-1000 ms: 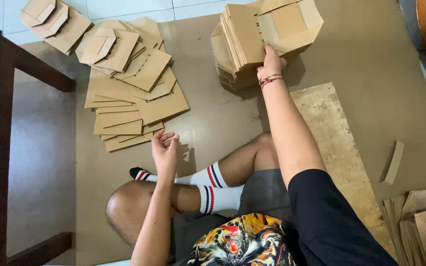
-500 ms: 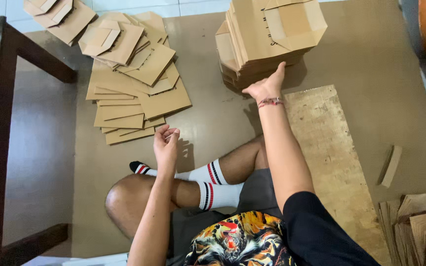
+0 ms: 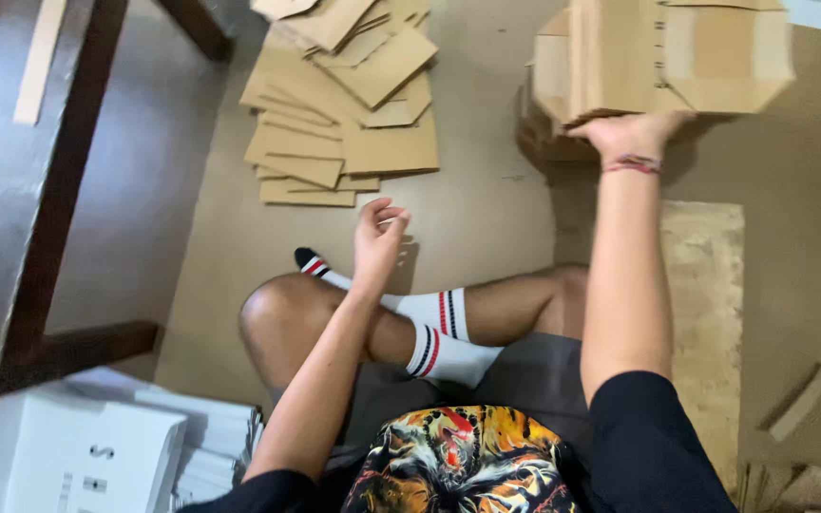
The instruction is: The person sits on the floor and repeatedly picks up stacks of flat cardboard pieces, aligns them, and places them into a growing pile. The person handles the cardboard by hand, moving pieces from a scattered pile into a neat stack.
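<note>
I sit cross-legged on the floor in white striped socks. My right hand (image 3: 631, 133) reaches forward and grips the underside of a thick bundle of flat brown cardboard pieces (image 3: 662, 57), lifted off a lower stack (image 3: 544, 142). My left hand (image 3: 377, 233) hovers above my shin, fingers loosely curled, holding nothing. Ahead of it lies a spread pile of folded cardboard pieces (image 3: 344, 123).
A dark wooden table leg and crossbar (image 3: 59, 218) stand at the left. White boxes and papers (image 3: 97, 456) lie at the lower left. A worn plywood board (image 3: 705, 313) sits under my right arm, with cardboard scraps (image 3: 800, 408) at the right.
My right hand has slid from the top of the cardboard bundle to beneath it and raised it. The camera has tipped down and closer. My left hand has stayed near my shin.
</note>
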